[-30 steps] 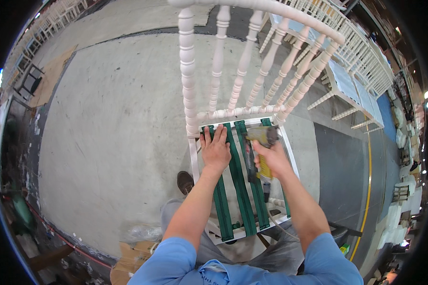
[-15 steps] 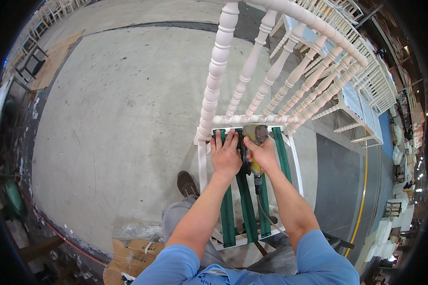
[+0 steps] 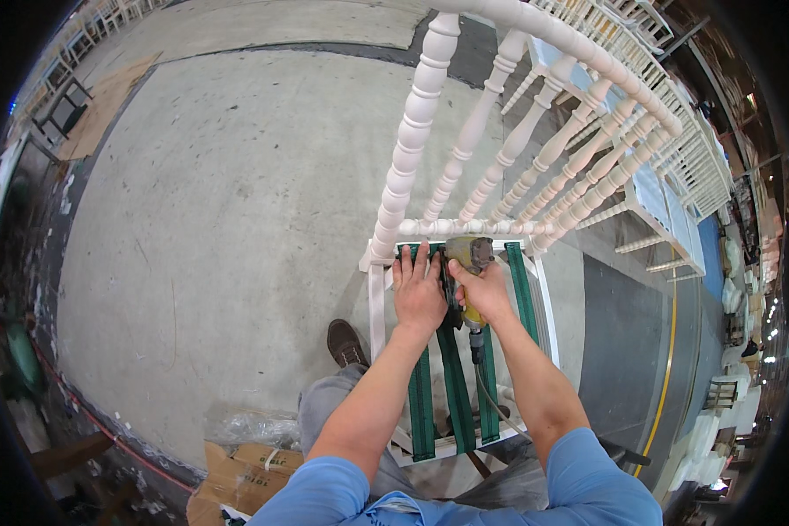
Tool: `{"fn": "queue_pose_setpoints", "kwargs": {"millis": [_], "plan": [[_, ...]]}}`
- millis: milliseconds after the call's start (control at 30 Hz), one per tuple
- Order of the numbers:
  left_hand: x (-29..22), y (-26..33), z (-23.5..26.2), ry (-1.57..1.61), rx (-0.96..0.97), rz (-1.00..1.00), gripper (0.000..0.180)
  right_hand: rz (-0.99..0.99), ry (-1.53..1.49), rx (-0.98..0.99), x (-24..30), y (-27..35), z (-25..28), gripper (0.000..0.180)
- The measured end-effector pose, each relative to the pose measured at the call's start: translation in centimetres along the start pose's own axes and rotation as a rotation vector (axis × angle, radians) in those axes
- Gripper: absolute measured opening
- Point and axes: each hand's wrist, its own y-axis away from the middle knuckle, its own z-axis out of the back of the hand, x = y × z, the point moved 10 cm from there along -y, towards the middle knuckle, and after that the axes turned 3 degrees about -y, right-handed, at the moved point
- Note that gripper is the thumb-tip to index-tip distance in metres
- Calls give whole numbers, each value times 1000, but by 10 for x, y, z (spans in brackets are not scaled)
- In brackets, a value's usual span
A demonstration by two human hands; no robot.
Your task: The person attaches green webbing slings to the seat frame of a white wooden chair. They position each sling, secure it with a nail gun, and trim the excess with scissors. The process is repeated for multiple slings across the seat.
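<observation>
A white chair with turned spindles in its back [image 3: 401, 167] stands in front of me. Green webbing straps [image 3: 454, 386] run from near to far across its open seat frame [image 3: 378, 311]. Flat on the far ends of the left straps lies my left hand [image 3: 419, 298], fingers stretched out. Beside it, my right hand [image 3: 486, 296] is closed around the grip of a yellow pneumatic staple gun [image 3: 471, 252]. The tool's nose is hidden, so whether it touches the strap cannot be told. An air hose [image 3: 486, 386] trails from the handle toward me.
More white chairs with pale blue seats [image 3: 666, 215] crowd the right side. An opened cardboard box [image 3: 245, 473] and clear plastic wrap [image 3: 252, 427] lie at lower left, near my shoe [image 3: 346, 342]. A dark chair [image 3: 61, 107] stands far left.
The chair back appears slightly farther right and lower in view. Both hands keep nearly the same places on the seat, the staple gun still in the right one.
</observation>
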Motion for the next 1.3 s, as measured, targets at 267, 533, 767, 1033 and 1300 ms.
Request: {"fn": "queue_pose_setpoints", "kwargs": {"millis": [267,533,767,1033,1300], "plan": [[7,1,-2,64,31,24,43,14,-21,17,2,2,-6,35],[7,-1,4,128,20,37,28,-30,-38,19,-4,2,-11,35],[5,-1,5,136,-30,22,16,-50,35,9,-5,0,-5,28],[7,-1,8,134,-77,21,12,-35,-39,-17,2,6,-4,31],[0,0,34,144,-166,78,17,-65,-227,-3,21,46,20,33]]}}
